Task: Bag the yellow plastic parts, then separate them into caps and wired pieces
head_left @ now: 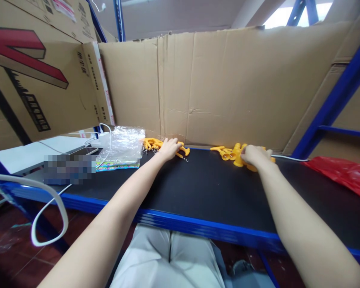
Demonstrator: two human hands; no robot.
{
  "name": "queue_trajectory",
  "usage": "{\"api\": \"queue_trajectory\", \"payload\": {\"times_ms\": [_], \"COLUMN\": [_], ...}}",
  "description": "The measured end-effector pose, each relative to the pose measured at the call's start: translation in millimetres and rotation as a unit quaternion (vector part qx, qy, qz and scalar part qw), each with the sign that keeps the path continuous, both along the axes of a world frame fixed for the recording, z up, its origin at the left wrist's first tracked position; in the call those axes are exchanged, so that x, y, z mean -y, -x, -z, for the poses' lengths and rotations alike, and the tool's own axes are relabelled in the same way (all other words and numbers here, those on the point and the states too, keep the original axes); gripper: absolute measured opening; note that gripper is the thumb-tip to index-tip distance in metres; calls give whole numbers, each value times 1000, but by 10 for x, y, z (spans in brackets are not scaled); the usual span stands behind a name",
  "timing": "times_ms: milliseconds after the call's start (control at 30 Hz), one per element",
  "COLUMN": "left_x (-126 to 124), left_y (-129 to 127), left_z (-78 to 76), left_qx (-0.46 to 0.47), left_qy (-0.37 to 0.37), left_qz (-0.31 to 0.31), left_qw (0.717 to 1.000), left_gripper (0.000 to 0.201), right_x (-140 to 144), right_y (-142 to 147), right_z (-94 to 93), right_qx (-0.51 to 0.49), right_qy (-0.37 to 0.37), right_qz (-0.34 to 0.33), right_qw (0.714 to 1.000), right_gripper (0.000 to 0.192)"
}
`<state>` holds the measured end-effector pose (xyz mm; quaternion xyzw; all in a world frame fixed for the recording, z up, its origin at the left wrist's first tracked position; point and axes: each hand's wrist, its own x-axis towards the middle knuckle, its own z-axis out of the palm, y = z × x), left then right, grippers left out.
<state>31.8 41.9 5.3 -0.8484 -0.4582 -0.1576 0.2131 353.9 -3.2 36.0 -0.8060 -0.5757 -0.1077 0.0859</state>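
Note:
My left hand [168, 149] reaches into a pile of orange-yellow corkscrews [151, 143] with T-shaped handles and thin metal spirals. Its fingers curl down over the handles, partly hiding them. A corkscrew [185, 151] sticks out on the right side of this hand, its spiral pointing down. Farther right, my right hand [255, 156] is closed around part of a group of yellow plastic pieces [237, 155]. Some of these have round, cup-like ends, and slimmer yellow arms [220, 149] lie to their left. The back of the hand covers most of what its fingers grip.
Clear plastic bags [124, 146] lie left on the black shelf [204, 192], near a white cable [52, 192]. A red plastic bag [342, 172] is at right. Cardboard [228, 88] stands behind; a large carton [42, 68] rises at left. A blue metal edge [198, 226] runs along the front.

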Motion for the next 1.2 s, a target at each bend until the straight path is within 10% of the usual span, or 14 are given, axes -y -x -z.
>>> {"api": "queue_trajectory", "payload": {"times_ms": [200,433,767,1200], "left_x": [18,109,305,365], "left_y": [79,92,-14,-33], "left_z": [-79,-164,59,113], "left_qx": [237,506,594,461], "left_qy": [29,43,153,105], "left_qz": [-16,-33,51,34], "left_qw": [971,861,789,880], "left_gripper": [21,6,19,23], "right_x": [-53,-176,-83,-32], "right_y": [112,413,781,809], "right_z": [37,288,491,409], "right_qx": [-55,-218,-203,-96], "right_qy": [10,-59,-33,-62], "right_qz": [-78,-253,-317,-379], "right_qw": [995,941,926,918], "right_gripper": [5,12,23,16]}}
